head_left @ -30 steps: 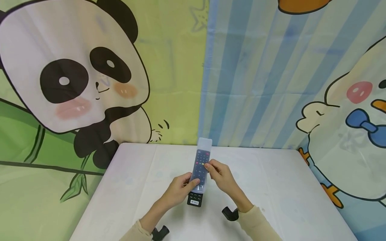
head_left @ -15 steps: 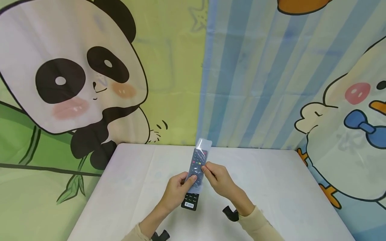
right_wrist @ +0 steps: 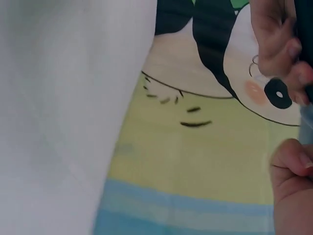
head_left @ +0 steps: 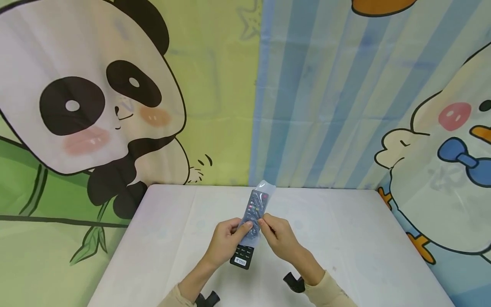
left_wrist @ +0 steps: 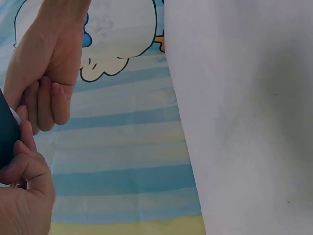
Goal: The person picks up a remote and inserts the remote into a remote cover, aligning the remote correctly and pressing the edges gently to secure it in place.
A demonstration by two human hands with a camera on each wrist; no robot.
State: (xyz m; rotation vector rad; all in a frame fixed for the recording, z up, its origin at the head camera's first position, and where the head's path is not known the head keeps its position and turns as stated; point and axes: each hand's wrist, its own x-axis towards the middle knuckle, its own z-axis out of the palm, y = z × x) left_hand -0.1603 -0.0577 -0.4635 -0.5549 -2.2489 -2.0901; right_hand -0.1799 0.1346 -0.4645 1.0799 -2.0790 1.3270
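A black remote control (head_left: 241, 257) is held at a tilt above the white table, most of it inside a clear plastic sleeve (head_left: 265, 187). Its lower end, with a white label, sticks out of the sleeve. My left hand (head_left: 225, 242) grips the remote from the left, thumb across its front over the plastic. At the sleeve's right edge, my right hand (head_left: 283, 238) pinches the film between thumb and curled forefinger. In the left wrist view the dark remote (left_wrist: 7, 139) shows only at the edge. The right wrist view catches my right hand (right_wrist: 292, 183) low at the right.
Beneath the hands lies a white-covered table (head_left: 172, 238). Behind it hangs a printed curtain (head_left: 218, 106) with a panda and a white bird. A black strap-like piece (head_left: 293, 282) sits at the right wrist, another black piece (head_left: 208, 299) at the left.
The remote has shifted slightly left and down and leans more to the right. The sleeve's top end has become creased. My right hand has moved a little lower along its edge.
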